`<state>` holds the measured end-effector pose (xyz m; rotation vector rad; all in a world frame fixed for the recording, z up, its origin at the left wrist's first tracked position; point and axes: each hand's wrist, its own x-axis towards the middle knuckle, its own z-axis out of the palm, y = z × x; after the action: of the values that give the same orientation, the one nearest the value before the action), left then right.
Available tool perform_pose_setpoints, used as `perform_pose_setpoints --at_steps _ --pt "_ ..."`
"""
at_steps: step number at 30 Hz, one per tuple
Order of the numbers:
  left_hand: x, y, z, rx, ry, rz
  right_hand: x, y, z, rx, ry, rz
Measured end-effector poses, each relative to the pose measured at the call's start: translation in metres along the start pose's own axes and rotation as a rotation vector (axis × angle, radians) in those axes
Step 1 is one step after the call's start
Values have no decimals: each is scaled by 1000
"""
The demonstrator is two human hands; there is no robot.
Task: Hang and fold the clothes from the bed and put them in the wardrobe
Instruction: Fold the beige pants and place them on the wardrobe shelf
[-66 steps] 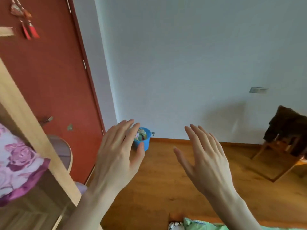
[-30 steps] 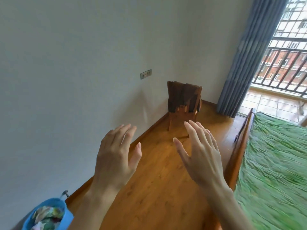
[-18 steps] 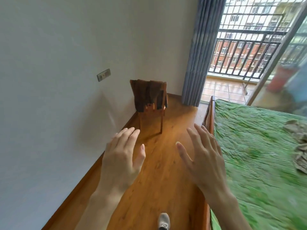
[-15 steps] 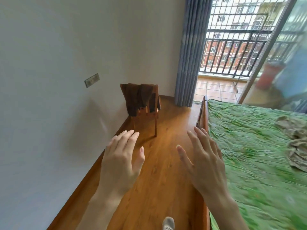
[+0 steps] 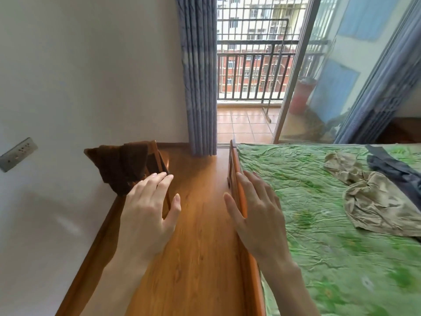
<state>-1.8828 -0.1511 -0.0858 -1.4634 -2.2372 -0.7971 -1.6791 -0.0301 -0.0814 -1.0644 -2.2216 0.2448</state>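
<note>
While both hands hover palm-down with nothing in them, left hand over the wooden floor and right hand over the bed frame, fingers are straight and slightly spread. Crumpled beige garment and dark garment lie on the green bed sheet, well right of the hands. Brown cloth drapes a chair by the wall.

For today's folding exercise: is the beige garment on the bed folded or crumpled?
Crumpled. The beige garment lies bunched in uneven wrinkles on the green bedsheet, with no neat folds.

Left hand and right hand outstretched, apparently flat, fingers straight.
</note>
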Motion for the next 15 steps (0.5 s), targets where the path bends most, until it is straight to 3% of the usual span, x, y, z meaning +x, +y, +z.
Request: perform_pose_setpoints --at_steps 15 --pt "216 -98 159 -40 25 62 218 25 155 -95 -7 -15"
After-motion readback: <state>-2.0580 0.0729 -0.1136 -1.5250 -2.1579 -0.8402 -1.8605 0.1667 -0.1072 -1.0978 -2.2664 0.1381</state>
